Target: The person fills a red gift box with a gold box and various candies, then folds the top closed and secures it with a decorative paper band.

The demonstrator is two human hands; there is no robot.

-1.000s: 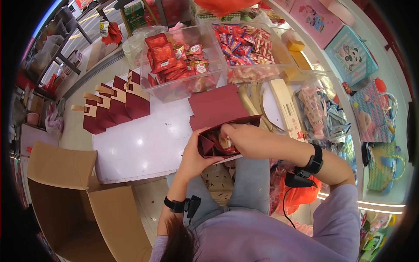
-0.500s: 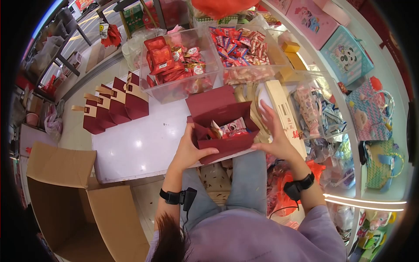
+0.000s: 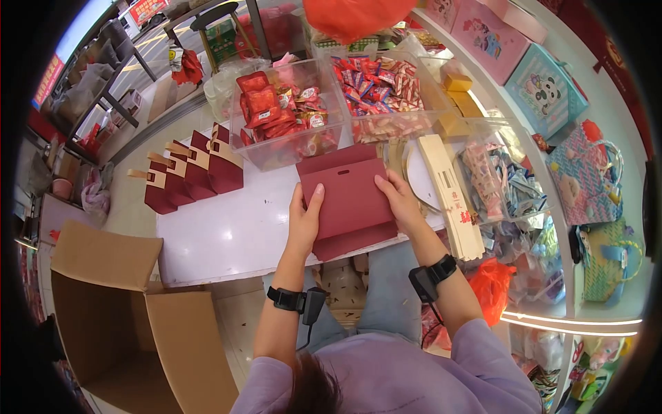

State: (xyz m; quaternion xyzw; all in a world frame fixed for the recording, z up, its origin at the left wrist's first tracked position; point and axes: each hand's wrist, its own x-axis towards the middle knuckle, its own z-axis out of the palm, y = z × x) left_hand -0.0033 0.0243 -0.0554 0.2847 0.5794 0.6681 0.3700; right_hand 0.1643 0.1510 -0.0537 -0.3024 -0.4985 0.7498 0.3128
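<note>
A maroon gift box (image 3: 352, 207) is between my hands at the front edge of the white table (image 3: 227, 228). One wide flap with a small slot lies over its top, hiding what is inside. My left hand (image 3: 303, 217) grips the left side, thumb resting on the flap. On the right side, my right hand (image 3: 401, 203) holds the box with its thumb near the flap's upper corner. Beyond the box stands a clear bin of red candy packets (image 3: 286, 131). To its right is a clear bin of small wrapped candies (image 3: 383, 110).
Several closed maroon boxes (image 3: 196, 172) with tan bands and handles stand at the table's left. An open cardboard carton (image 3: 103, 259) sits on the floor below. Flat cream strips with red print (image 3: 448, 200) lie right of my hands, beside a clear bin of wrapped snacks (image 3: 507, 176).
The box's slotted flap has come down over its opening, covering the packets that showed inside. My right hand has moved left from beside the box onto its right side.
</note>
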